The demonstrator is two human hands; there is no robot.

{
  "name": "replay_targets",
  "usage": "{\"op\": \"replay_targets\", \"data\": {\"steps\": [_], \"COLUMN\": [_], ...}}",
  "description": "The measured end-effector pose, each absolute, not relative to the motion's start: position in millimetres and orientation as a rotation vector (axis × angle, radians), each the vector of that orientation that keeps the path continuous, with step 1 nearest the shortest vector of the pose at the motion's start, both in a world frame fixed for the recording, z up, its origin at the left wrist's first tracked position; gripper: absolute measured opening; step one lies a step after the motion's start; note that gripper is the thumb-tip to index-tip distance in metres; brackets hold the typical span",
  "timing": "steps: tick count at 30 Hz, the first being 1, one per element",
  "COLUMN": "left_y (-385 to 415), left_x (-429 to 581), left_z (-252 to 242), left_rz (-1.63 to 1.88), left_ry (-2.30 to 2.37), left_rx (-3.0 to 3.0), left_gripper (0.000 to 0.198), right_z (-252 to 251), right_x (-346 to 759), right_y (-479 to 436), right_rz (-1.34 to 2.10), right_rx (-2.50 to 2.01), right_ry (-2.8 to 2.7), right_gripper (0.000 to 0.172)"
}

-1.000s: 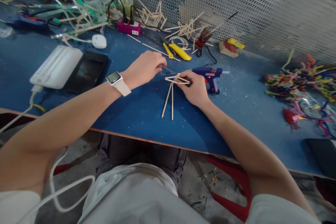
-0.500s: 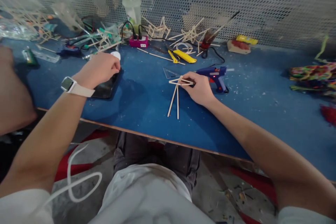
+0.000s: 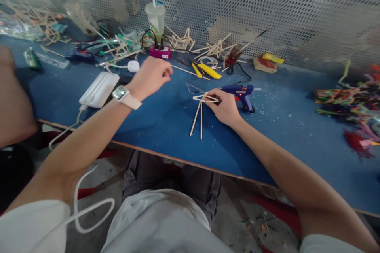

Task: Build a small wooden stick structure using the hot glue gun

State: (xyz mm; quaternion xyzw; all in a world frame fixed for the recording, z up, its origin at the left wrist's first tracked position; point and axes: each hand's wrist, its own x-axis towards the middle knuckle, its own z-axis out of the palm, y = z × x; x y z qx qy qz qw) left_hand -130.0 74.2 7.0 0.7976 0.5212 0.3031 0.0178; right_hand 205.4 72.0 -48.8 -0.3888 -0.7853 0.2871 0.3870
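Observation:
My right hand point(image 3: 224, 106) pinches a small frame of thin wooden sticks point(image 3: 198, 104) at its upper joint. The frame has a flat triangular top, and two long legs point down toward the front edge. Over the table to the left, my left hand point(image 3: 152, 77) hangs with loosely curled fingers, thumb a little apart from the index finger; nothing shows in it. A blue glue gun point(image 3: 240, 93) with a lit red light lies just behind my right hand. Between the hands, farther back, sits a clear set square point(image 3: 194, 88).
Yellow cutters point(image 3: 209, 71), stick piles point(image 3: 216, 49), a pink power adapter point(image 3: 160, 51) and a drink cup point(image 3: 156, 17) line the mesh wall. A white power bank point(image 3: 99, 89) lies left, its cable over the edge. Colourful yarn point(image 3: 350, 97) is right. Another person's arm point(image 3: 13, 99) rests far left.
My left hand has moved right, away from the dark phone-like slab, uncovering the white power bank. My right hand keeps hold of the stick frame in about the same place. The view has shifted slightly.

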Motion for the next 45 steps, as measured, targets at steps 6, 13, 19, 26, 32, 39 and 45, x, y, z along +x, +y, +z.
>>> {"op": "replay_targets", "data": {"steps": [6,13,19,26,32,39,45], "left_y": [102.0,89.1,86.3,96.6,98.5,87.2,82.1], "left_x": [-57.1,-54.6,-45.2,-57.9,-59.5,-38.2,-34.6], "left_z": [-8.8,-30.5,-26.4,-26.1,-30.3,-40.1,-41.5], "left_rz": [0.908,0.854,0.764,0.879,0.978,0.904,0.867], "left_ry": [1.387,1.285,1.276,1.464,1.424,1.044,0.996], "left_rx": [2.499,2.471,2.566,2.408,2.416,2.302,2.293], "left_gripper": [0.023,0.003,0.011,0.014,0.031,0.039,0.039], "right_z": [-47.4,-47.7,-48.5,-48.3,-48.2,-48.9,-47.0], "right_x": [208.0,210.4,212.8,213.7,214.1,213.7,213.0], "right_y": [70.3,68.2,67.5,67.3,66.8,67.1,66.1], "right_rz": [0.729,0.750,0.744,0.689,0.693,0.740,0.726], "right_rx": [-1.028,-1.091,-1.111,-1.143,-1.128,-1.125,-1.130], "right_ry": [-2.001,-1.973,-1.952,-1.959,-1.980,-1.940,-1.965], "right_gripper": [0.014,0.014,0.010,0.009,0.009,0.018,0.016]}}
